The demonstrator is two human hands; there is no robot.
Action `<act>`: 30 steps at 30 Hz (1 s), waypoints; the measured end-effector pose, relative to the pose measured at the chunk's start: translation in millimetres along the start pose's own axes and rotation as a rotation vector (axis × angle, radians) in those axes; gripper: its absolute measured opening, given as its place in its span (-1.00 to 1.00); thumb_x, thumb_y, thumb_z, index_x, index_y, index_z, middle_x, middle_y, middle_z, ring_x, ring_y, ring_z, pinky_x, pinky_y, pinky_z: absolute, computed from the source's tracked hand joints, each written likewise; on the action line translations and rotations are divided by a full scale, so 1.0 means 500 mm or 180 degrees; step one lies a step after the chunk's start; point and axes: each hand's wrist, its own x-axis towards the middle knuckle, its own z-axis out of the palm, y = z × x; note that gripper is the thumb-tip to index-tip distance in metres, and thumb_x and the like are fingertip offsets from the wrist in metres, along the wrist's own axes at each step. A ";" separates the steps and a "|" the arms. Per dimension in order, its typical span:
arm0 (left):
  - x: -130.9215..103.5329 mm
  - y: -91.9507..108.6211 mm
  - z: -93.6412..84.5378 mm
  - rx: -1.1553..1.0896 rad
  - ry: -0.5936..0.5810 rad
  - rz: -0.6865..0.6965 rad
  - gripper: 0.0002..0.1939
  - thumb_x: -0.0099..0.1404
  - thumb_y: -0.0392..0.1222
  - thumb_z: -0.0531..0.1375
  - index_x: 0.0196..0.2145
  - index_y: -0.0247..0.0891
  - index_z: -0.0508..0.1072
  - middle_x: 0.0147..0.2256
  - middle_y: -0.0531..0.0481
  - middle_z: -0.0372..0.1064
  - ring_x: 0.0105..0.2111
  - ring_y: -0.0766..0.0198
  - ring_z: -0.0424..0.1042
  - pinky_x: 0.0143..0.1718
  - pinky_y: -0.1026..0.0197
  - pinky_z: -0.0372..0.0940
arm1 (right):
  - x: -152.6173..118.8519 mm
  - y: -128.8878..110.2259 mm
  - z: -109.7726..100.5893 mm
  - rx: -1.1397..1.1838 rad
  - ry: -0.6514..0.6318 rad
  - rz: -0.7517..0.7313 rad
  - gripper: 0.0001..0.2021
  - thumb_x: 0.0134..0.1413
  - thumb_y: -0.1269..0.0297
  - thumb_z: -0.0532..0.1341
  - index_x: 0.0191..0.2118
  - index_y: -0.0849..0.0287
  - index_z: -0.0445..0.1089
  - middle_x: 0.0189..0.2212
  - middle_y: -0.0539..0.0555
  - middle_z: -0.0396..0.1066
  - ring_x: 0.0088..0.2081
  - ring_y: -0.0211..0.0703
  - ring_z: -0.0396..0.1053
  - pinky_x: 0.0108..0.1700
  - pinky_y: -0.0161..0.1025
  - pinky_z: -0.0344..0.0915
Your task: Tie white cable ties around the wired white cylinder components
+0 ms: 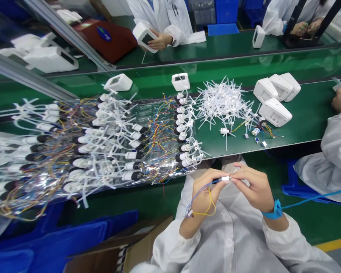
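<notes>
Between the fingertips of both hands sits a small white block-shaped part (225, 178), held just off the front edge of the bench. My left hand (205, 189) pinches its left end, and a thin blue and yellow wire (211, 208) with a small white plug loops over that hand. From the other side my right hand (252, 185), wearing a blue wrist strap (277, 209), grips the part's right end. Beyond the hands, small square components (257, 140) lie on the green bench by a white cylindrical part (255, 131) with coloured wires.
A pile of white cable ties (223, 100) lies mid-bench. Rows of white cylinders with wires (108, 144) cover plastic sheeting on the left. White housings (275, 112) stand at the back right. A co-worker's sleeve (339, 140) is on my right; other people work across the bench.
</notes>
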 end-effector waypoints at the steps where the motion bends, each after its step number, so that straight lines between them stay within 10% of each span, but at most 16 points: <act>1: 0.004 0.002 -0.002 0.0042 -0.0057 0.0051 -0.89 0.53 -0.13 0.38 -0.09 -0.17 0.71 -0.19 -0.07 0.72 -0.19 0.16 0.68 -0.13 0.19 0.54 | -0.002 0.001 -0.001 -0.0024 0.0005 -0.0024 -0.83 0.42 0.46 0.34 -0.11 0.03 0.66 -0.28 -0.02 0.69 -0.28 -0.13 0.63 0.28 0.16 0.60; 8: 0.016 0.008 -0.008 0.0201 -0.0242 0.0257 -0.86 0.54 -0.09 0.36 -0.07 -0.17 0.71 -0.20 -0.09 0.72 -0.20 0.14 0.68 -0.08 0.13 0.54 | -0.012 0.010 -0.009 -0.0099 0.0007 -0.0149 -0.79 0.41 0.51 0.32 -0.08 0.05 0.65 -0.27 -0.05 0.70 -0.30 -0.18 0.64 0.38 0.17 0.54; 16: -0.005 -0.023 0.014 -0.0369 0.0039 -0.0989 -0.81 0.45 -0.09 0.40 -0.06 -0.19 0.72 -0.22 -0.07 0.70 -0.32 0.20 0.64 -0.31 0.26 0.53 | -0.022 0.026 -0.006 -0.0356 0.0037 0.0209 -0.90 0.42 0.34 0.37 -0.06 0.03 0.66 -0.14 0.08 0.73 0.14 0.15 0.66 0.20 0.09 0.62; 30: -0.015 -0.026 -0.014 -0.0334 -0.0095 -0.1109 -0.84 0.45 -0.14 0.38 -0.07 -0.20 0.70 -0.16 -0.08 0.69 -0.17 0.15 0.65 -0.11 0.19 0.52 | -0.008 0.026 0.019 -0.0266 -0.0071 0.0179 -0.87 0.50 0.27 0.32 -0.08 0.05 0.67 -0.18 0.11 0.72 -0.15 -0.05 0.69 -0.08 -0.15 0.62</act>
